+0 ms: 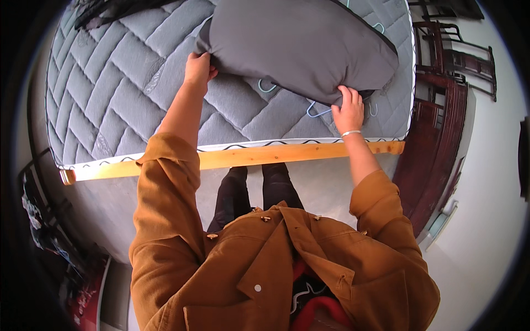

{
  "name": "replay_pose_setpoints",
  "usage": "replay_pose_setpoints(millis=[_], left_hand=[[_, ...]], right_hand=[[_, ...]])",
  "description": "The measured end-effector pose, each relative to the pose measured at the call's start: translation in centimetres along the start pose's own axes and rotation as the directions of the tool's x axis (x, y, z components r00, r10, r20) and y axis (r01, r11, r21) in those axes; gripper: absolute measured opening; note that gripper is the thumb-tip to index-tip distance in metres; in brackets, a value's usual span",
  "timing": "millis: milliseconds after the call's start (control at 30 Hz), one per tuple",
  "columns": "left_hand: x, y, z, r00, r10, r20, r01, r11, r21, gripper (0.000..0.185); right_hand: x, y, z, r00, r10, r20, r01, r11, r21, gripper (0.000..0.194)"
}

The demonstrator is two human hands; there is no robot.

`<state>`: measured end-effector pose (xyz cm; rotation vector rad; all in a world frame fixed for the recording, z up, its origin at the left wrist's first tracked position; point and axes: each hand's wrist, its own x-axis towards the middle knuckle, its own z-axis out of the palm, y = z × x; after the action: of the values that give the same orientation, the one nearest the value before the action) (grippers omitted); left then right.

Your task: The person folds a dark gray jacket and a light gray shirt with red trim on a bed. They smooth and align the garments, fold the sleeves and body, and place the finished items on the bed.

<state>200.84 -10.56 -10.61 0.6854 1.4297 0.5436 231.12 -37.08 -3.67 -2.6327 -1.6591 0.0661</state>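
Note:
A dark grey piece of folded fabric (298, 45), possibly a garment, lies across the quilted grey mattress (124, 95) in front of me. My left hand (199, 70) pinches its left edge, the fingertips partly hidden by the cloth. At the lower right edge, my right hand (350, 109) grips a bunched fold between thumb and fingers. Blackish material shows along the fabric's underside. From beneath it stick out parts of a light blue clothes hanger (319, 114) and a teal hanger piece (267, 91); the rest of them is covered.
Black cloth (103, 12) lies at the mattress's far left. A pale wooden bed rail (265, 154) runs along the near side. Dark red-brown wooden furniture (430, 165) and a wooden chair (470, 62) stand to the right. Cluttered dark shelving (45, 223) is at the left.

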Motion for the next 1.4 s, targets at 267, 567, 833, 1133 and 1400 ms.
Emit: replay_pose_setpoints(millis=[267, 567, 833, 1133, 1400], left_hand=[[3.3, 0.7, -0.1, 0.981, 0.176, -0.080, -0.175, 0.984, 0.027, 0.035], [-6.3, 8.2, 7.0, 0.299, 0.941, 0.158, -0.817, 0.166, 0.552, 0.046], [-2.6, 6.4, 15.0, 0.506, 0.562, 0.654, -0.586, -0.333, 0.739, 0.062], [-0.1, 5.2, 14.8, 0.529, 0.516, 0.674, -0.601, -0.333, 0.727, 0.060], [5.7, 9.8, 7.7, 0.837, 0.525, 0.155, -0.385, 0.364, 0.848, 0.088]], right_hand=[[-1.6, -1.2, -3.1, 0.965, -0.219, 0.141, 0.227, 0.973, -0.041, 0.039], [5.1, -6.1, -9.7, 0.966, -0.255, -0.039, 0.257, 0.940, 0.223, 0.045], [12.6, -4.0, 0.1, 0.875, -0.455, -0.163, 0.483, 0.839, 0.250, 0.050], [12.2, 2.0, 0.5, 0.975, -0.124, -0.187, 0.167, 0.958, 0.234, 0.040], [7.5, 12.0, 5.6, 0.682, 0.728, -0.062, -0.551, 0.568, 0.612, 0.071]])
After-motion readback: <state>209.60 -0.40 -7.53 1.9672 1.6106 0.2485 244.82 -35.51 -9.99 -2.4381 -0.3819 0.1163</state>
